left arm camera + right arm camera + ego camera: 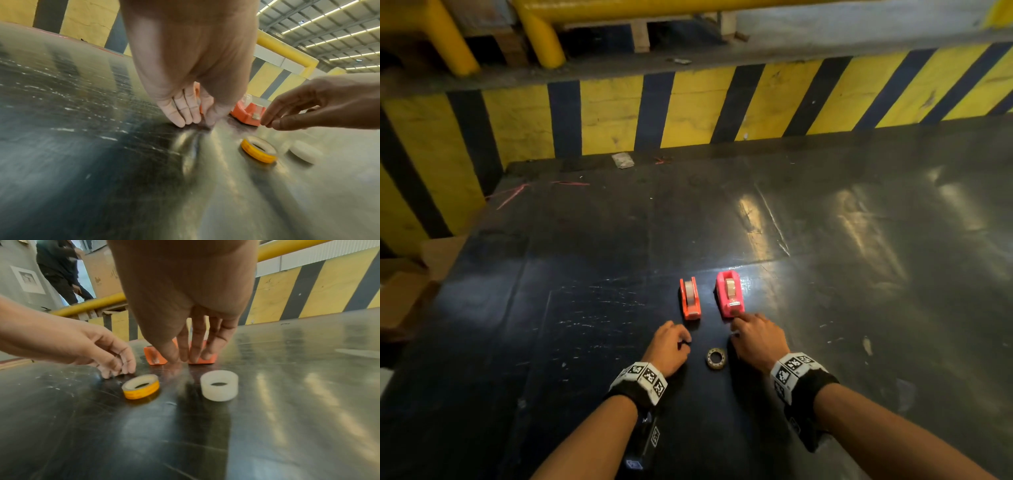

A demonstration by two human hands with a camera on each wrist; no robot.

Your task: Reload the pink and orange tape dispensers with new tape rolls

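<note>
The orange dispenser [690, 299] and the pink dispenser [728, 296] stand side by side on the black table [585, 325], each with a roll in it. My left hand [686, 340] rests its fingertips [180, 120] on the table just short of the orange dispenser and holds nothing. My right hand [738, 325] reaches with straight fingers [196, 353] to the pink dispenser's [207, 361] near end. A yellow tape roll [140, 387] and a white roll [219, 385] lie flat between the hands; in the head view the white one is hidden under my right hand.
A yellow-and-black striped wall [688, 109] borders the table's far side, with yellow pipes [537, 34] above. Scraps of litter [622, 160] lie at the far edge. Cardboard [400, 301] sits off the left edge. A person [59, 272] stands in the background.
</note>
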